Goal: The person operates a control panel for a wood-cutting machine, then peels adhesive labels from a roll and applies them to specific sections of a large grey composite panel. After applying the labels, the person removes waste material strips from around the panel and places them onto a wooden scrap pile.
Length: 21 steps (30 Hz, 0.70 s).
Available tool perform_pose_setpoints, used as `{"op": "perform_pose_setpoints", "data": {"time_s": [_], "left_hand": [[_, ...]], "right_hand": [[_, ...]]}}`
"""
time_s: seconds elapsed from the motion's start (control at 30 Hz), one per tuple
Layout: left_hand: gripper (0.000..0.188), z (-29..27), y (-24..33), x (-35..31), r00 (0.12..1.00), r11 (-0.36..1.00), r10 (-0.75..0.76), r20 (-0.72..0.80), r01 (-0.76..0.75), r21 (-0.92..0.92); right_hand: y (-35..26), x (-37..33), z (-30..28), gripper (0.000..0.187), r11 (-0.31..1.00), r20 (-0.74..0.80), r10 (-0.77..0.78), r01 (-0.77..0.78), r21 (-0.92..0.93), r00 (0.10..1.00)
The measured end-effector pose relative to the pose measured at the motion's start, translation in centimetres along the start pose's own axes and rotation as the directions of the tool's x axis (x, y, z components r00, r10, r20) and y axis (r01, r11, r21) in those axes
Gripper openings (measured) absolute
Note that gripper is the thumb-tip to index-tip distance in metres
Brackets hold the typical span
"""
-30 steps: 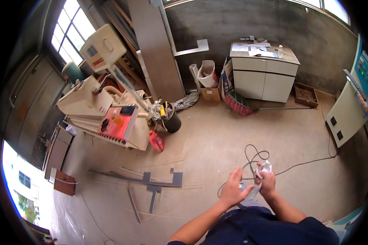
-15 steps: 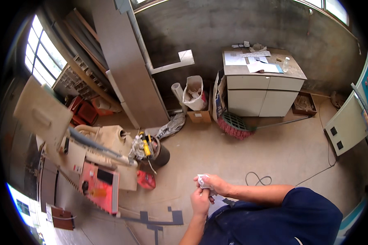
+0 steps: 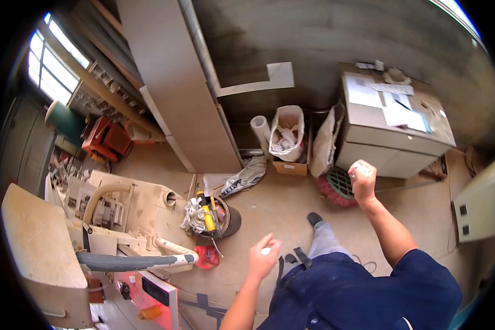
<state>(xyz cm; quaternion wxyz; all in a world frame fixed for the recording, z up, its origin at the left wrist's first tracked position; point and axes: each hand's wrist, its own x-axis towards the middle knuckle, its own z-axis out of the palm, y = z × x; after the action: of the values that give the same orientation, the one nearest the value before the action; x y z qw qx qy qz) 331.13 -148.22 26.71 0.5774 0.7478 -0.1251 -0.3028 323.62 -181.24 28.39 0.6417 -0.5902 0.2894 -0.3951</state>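
My left hand (image 3: 263, 257) is partly curled and blurred at its fingertips, low over the floor in front of my body. A small white piece (image 3: 265, 251) shows in it, too small to name. Farther right and forward, my right hand (image 3: 363, 184) is closed in a fist at the end of an outstretched arm. Some crumpled white material (image 3: 359, 165) peeks out at its fingers. Behind that fist lies the green-and-red broom head (image 3: 335, 187). A white sack of scraps (image 3: 286, 132) stands beyond, between the two hands.
A cabinet (image 3: 371, 137) with papers stands at the back right. On the left are a beige machine with a grey hose arm (image 3: 132, 261), a dark bucket of tools (image 3: 231, 223) and a red jug (image 3: 207, 257). A tall brown board (image 3: 176, 82) leans at the back.
My hands, together on the crumpled white material before, have parted. The right one has reached forward and right; the left stays low. My view has shifted, and a leg now shows stepping forward.
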Motion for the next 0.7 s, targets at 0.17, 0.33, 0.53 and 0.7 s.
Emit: {"op": "perform_pose_setpoints", "data": {"time_s": [0.17, 0.33, 0.53, 0.7], "left_hand": [[0.044, -1.0, -3.0, -0.8, 0.804, 0.915, -0.365, -0.470, 0.218, -0.339], [0.042, 6.0, -3.4, -4.7, 0.577, 0.808, -0.558, -0.596, 0.212, -0.550], [0.041, 12.4, -2.6, -5.6, 0.488, 0.779, -0.588, -0.645, 0.129, -0.613], [0.042, 17.6, -3.0, -10.5, 0.435, 0.762, -0.598, -0.673, 0.049, -0.645]], "right_hand": [[9.1, 18.4, 7.7, 0.023, 0.988, 0.017, 0.021, -0.023, 0.151, 1.000], [22.8, 29.4, 13.0, 0.083, 0.850, -0.240, 0.319, -0.389, -0.355, 0.917], [33.1, 15.8, 8.6, 0.068, 0.747, 0.347, 0.507, -0.202, -0.633, 0.789], [30.1, -3.2, 3.9, 0.054, 0.433, 0.490, 0.867, 0.350, -0.831, 0.090]]}}
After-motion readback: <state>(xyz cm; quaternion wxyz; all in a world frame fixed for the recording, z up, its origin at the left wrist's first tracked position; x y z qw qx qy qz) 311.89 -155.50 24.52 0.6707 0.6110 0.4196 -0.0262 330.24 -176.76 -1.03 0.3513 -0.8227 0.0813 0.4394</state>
